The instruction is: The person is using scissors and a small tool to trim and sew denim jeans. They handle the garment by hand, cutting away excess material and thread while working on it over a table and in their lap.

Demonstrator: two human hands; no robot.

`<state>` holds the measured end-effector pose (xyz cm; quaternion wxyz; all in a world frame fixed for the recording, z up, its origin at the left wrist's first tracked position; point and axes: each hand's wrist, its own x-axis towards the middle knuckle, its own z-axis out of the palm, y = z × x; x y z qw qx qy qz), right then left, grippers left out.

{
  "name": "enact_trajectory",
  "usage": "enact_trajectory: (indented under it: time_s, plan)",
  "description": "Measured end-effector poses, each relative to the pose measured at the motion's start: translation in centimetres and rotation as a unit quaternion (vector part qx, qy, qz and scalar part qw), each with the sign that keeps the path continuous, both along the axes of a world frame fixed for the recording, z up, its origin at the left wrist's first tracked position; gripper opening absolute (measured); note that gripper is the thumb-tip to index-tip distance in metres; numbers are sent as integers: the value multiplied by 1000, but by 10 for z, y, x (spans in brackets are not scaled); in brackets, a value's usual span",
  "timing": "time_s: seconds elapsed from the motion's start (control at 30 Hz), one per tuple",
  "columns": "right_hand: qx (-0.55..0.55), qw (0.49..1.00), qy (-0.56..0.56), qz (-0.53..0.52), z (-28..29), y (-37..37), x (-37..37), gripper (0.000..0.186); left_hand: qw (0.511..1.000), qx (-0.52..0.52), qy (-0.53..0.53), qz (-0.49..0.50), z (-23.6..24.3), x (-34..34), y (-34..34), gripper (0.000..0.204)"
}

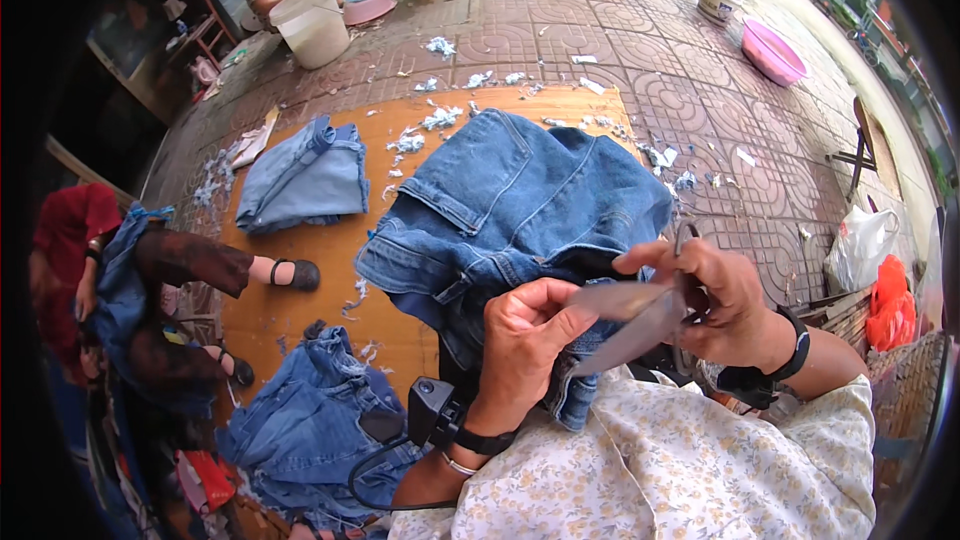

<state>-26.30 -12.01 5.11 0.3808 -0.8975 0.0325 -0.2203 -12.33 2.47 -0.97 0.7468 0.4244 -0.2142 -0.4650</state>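
Jeans (545, 190) bunched; right hand (718, 302) grips scissors (642, 332) (blades parted) at jeans' near edge; left hand (528, 338) half-curled there, can't tell its hold.

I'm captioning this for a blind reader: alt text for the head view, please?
A person's right hand holds open scissors by a blue denim garment, the left hand close beside them. Folded lighter denim and pale scraps lie on an orange-brown sheet; beyond is patterned paving with buckets.
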Motion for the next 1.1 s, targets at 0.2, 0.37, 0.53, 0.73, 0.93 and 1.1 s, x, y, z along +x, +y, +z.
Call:
enact_trajectory:
  time_s: [0.2,0.37,0.53,0.73,0.93,1.1]
  plan:
    - [37,999,-3,-14,-7,-10,37,24,986,39,-160,-37,-10,8,10,10]
    - [234,967,97,28,-30,-12,59,23,952,-31,-294,78,-13,2,8,11]
    - [246,964,96,6,-64,-12,61,27,955,-71,-283,51,-22,5,5,10]
    - [275,961,-30,-20,-53,-13,50,22,965,-54,-255,24,-22,3,6,11]
    - [87,995,-37,24,-26,11,34,35,940,-7,-339,39,-20,6,3,10]
    - [15,997,-71,26,-27,7,38,37,908,-3,-415,63,-19,6,5,10]
